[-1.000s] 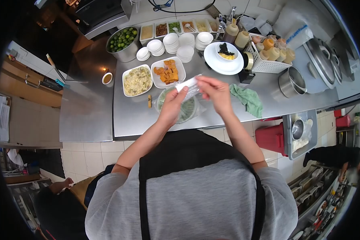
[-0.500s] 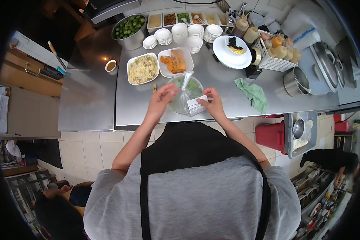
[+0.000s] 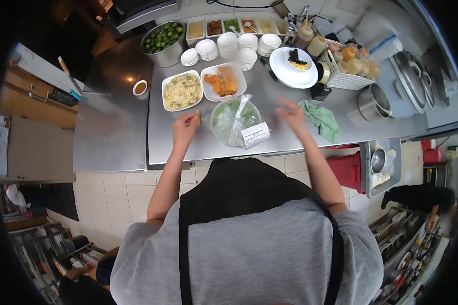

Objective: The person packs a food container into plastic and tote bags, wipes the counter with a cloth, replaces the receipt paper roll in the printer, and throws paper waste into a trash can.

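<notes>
A round container of green leaves (image 3: 226,119), wrapped in a clear plastic bag gathered at the top, sits near the counter's front edge. On its lower right lies a white printed label (image 3: 255,134). My left hand (image 3: 185,124) is closed at the fingertips on a small wooden clip (image 3: 198,118), left of the container. To the right, my right hand (image 3: 291,113) hangs empty over the counter with fingers apart, slightly blurred. Behind the container stand a white dish of orange pieces (image 3: 239,90) and a dish of pale chopped food (image 3: 182,91).
White bowl stacks (image 3: 228,47), a pot of green citrus (image 3: 163,44) and topping tubs stand behind. At right are a white plate (image 3: 285,76), a green cloth (image 3: 320,120), a bottle basket (image 3: 341,79) and a metal pot (image 3: 374,104). Other people are at both lower sides.
Both hands have let go of the label, which now rests on the bagged container. My left hand moved left to the clip, and my right hand moved right, away from the bag.
</notes>
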Tool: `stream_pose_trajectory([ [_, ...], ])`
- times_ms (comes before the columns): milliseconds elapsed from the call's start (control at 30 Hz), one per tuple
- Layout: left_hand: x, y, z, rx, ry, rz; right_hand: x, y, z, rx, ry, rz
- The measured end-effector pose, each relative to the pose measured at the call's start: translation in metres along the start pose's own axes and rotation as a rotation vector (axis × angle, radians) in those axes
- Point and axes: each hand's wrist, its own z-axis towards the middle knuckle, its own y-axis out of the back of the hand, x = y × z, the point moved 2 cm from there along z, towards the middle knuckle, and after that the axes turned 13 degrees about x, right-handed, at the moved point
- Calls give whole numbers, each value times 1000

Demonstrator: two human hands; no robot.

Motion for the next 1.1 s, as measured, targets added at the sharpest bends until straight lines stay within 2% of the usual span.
stream_pose_trajectory([
  [33, 9, -2, 2, 13, -9, -2, -20, 34, 4, -114, 29, -316],
  [67, 17, -4, 3, 5, 15, 138, -43, 63, 3, -228, 51, -633],
  [100, 20, -7, 4, -3, 36, 278, -56, 80, -5, -272, -114, -835],
  [133, 20, -10, 5, 13, 23, 277, -70, 94, -12, -311, -285, -1033],
  [233, 21, -20, 9, -35, 2, 445, -143, 107, -13, -242, -377, -1001],
  [267, 26, -23, 12, -26, 21, 414, -152, 103, -4, -271, -435, -1081],
  [300, 30, -26, 15, -16, 41, 383, -135, 93, 4, -185, -533, -1099],
  [367, 30, -27, 15, 1, 47, 384, -113, 60, 17, -123, -431, -1167],
  [400, 30, -26, 16, -6, 63, 386, -108, 35, 14, -133, -295, -1366],
  [467, 37, -23, 15, 13, 87, 366, -75, -9, -17, -36, -152, -1326],
  [600, 18, -11, 0, -38, 123, 282, -70, -43, -105, 157, 196, -1063],
  [633, 7, -9, -1, -45, 129, 285, -58, -34, -115, 161, 204, -1061],
  [700, -24, -2, 0, -202, -15, 258, -40, -6, -128, 409, -41, -450],
  [733, -48, -2, 1, -213, -6, 267, -45, 17, -127, 297, -125, -312],
  [767, -79, -8, 5, -237, -93, 190, -53, 46, -123, 187, -208, -174],
  [800, -106, -18, 10, -265, -180, 114, -60, 79, -119, 31, -76, -2],
  [833, -124, -33, 19, -204, -214, 98, -47, 117, -114, -95, -88, -244],
  [867, -140, -50, 27, -143, -243, 82, -60, 153, -109, -242, -53, -299],
  [900, -154, -69, 36, -76, -233, 125, -64, 187, -104, -349, -164, -368],
  [967, -174, -104, 62, 13, -208, 243, -104, 253, -93, -423, -245, -502],
  [1033, -176, -131, 88, 15, -163, 319, -157, 294, -79, -348, -320, -673],
  [1067, -175, -139, 99, -45, -175, 367, -168, 297, -72, -169, -440, -878],
  [1100, -176, -146, 103, -104, -188, 418, -180, 285, -68, -191, -373, -957],
])
